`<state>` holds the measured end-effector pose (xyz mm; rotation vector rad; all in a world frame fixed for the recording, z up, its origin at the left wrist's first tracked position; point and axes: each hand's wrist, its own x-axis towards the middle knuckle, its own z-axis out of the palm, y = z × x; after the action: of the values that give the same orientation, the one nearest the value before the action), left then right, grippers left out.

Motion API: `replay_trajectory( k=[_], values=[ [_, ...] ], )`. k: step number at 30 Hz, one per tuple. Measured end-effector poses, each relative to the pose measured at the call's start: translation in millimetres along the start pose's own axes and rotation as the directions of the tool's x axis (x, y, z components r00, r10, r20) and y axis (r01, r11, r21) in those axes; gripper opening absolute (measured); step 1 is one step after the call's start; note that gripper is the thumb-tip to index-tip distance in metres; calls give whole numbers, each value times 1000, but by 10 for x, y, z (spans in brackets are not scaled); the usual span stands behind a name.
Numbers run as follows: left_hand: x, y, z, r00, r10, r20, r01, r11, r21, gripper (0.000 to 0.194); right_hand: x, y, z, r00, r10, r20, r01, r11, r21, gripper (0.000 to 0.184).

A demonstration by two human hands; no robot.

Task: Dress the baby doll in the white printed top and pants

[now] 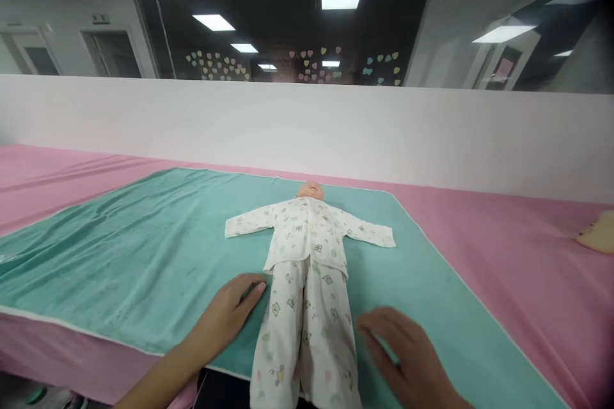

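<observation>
A baby doll [313,190] lies on its back on a green cloth [177,255], its head at the far end. It wears a white long-sleeved top [292,230] with small printed animals, its sleeves spread out to both sides. Matching white trousers [329,326] stretch toward me and run past the cloth's near edge. My left hand [235,307] rests on the cloth just left of the trousers, thumb apart from the loosely bent fingers. To the right of the trousers is my right hand [407,351], slightly blurred, with a gap between thumb and fingers. Neither hand holds anything.
Pink fabric [503,255] covers the table around the green cloth. Behind it stands a low white partition [307,128]. A pale yellow object [597,233] sits at the far right edge. Beyond the partition, heart-shaped notes dot a dark window [288,25].
</observation>
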<state>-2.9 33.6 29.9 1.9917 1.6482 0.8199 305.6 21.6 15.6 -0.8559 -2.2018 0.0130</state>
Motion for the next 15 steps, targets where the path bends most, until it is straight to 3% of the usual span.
replay_trajectory(
  k=[2,4,6,8,10,12,15],
  values=[
    [-32,-141,-90,1000,-15,-28,17,998,58,36,85,320,-87,967,227,115,-223,974,-46,17],
    [-83,-341,-191,998,-40,-55,47,990,130,36,124,664,-133,865,456,207,-444,890,-105,23],
    [-141,-583,-297,996,-40,-83,58,970,236,36,118,956,-141,773,589,236,-562,808,-176,32],
    [-186,-844,-406,996,14,-87,21,923,384,39,98,1161,-131,730,635,251,-589,772,-240,36],
    [-204,-1109,-531,998,57,-40,-29,860,509,49,95,1304,-135,722,639,265,-569,767,-298,39],
    [-199,-1373,-691,998,56,15,-54,815,577,56,109,1434,-184,716,649,256,-556,752,-354,40],
    [-200,-1765,-1001,1000,12,-6,-5,778,629,53,94,1637,-339,657,729,190,-621,667,-413,40]
  ],
)
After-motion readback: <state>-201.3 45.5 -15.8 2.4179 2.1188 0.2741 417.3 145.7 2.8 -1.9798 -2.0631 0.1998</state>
